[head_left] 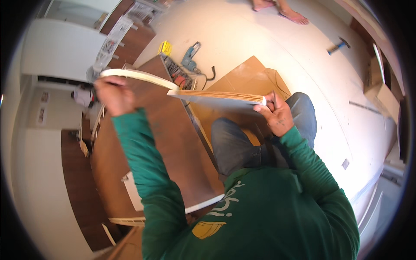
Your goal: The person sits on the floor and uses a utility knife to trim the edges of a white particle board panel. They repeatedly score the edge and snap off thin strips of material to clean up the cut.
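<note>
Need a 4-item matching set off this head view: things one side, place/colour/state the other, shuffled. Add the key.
Column 1
1. white edging strip
2. narrow board
3. power drill
4. hammer

Column 2
A. blue handle, on the pale floor at the upper right of the view
B. held at one end by the right hand
C. teal body, lying near the brown cardboard
D. curving out from the blurred left hand

Pairs: 1-D, 2-B, 3-C, 4-A
</note>
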The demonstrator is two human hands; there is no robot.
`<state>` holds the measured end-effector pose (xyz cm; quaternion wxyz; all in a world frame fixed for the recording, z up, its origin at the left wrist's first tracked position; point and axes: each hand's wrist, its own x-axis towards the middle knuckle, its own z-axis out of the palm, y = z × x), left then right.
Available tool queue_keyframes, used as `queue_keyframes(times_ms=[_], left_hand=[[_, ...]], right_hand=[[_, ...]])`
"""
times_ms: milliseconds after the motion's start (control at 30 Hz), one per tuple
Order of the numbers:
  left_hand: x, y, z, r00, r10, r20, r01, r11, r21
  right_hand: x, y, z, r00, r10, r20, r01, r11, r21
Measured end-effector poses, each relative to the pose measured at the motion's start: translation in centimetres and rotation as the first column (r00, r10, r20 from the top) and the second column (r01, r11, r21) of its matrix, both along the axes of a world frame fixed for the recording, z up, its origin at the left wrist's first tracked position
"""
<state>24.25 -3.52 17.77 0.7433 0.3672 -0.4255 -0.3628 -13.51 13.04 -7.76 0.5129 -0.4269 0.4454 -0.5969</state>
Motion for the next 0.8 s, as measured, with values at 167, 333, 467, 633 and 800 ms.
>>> queue_keyframes(times_ms=[167, 333, 467, 633, 800], left_hand=[[13.7, 7.8, 13.9, 0.995, 0.075, 0.06, -0.049, 0.931, -0.363], [7.6, 17.0, 13.3, 0.796, 0.588, 0.145, -0.461, 0.743, -0.485], [8.6, 23.2, 6.9, 0.486, 0.729, 0.482, -0.697, 0.656, -0.289], [10.0, 36.7, 3.4, 0.463, 0.618, 0.635, -0.788, 0.615, -0.023], [10.5, 48.2, 1.3, 0.756, 0.363, 0.545, -0.61, 0.693, 0.385]], right_hand=[[0.5, 2.2, 1.8, 0.977, -0.015, -0.211, 0.006, 0.999, -0.043], [0.2, 0.2, 0.7, 0.948, -0.133, -0.288, 0.095, 0.985, -0.143], [-1.6, -2.2, -0.1, 0.938, -0.152, -0.312, 0.114, 0.984, -0.137], [-1.6, -3.7, -0.1, 0.918, -0.143, -0.37, 0.066, 0.975, -0.211], [-3.9, -5.4, -1.9, 0.873, -0.196, -0.446, 0.157, 0.98, -0.124]])
